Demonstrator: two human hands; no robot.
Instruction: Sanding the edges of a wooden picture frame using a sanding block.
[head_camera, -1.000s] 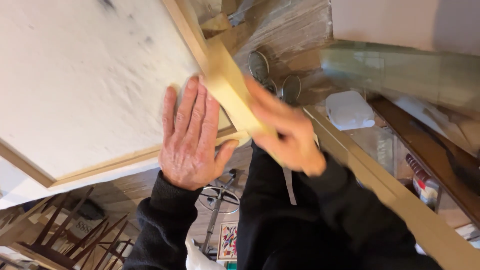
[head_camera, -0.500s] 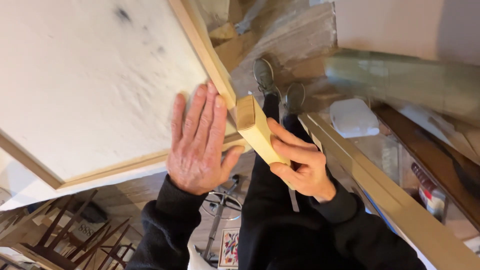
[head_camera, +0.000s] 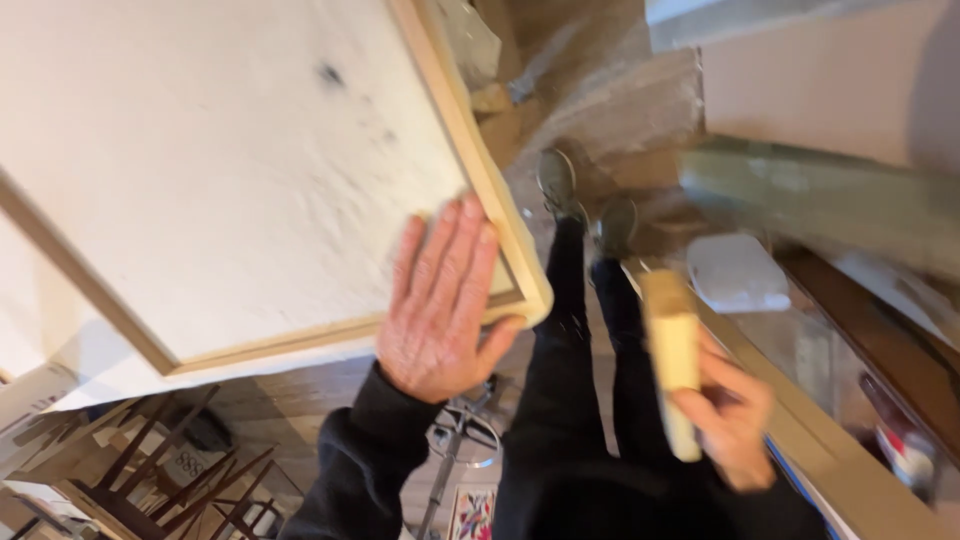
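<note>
Left hand (head_camera: 445, 305) lies flat on the white panel (head_camera: 230, 170), fingers (head_camera: 455, 250) spread wide and straight, palm at the panel's near right corner, thumb hooked just under the wood frame (head_camera: 500, 205). Nothing gripped, just pressing.

Right hand (head_camera: 735, 420) is closed round a short pale wood block (head_camera: 672, 350), fingers wrapped on its lower half. Block is blurred, so the exact grip is hard to read.

Key relation: block sits to the right of the frame corner, apart from it, with a gap showing dark trousers and shoes (head_camera: 585, 200) on the floor below. Block's long axis runs roughly upright in view, top end level with the corner; the frame's right rail runs diagonally up-left. Right hand is the one nearer the block; left hand is nearer the corner, touching it.

A long wood rail (head_camera: 850, 470) runs along the right, behind the right hand. Chairs (head_camera: 150, 470) lower left.
</note>
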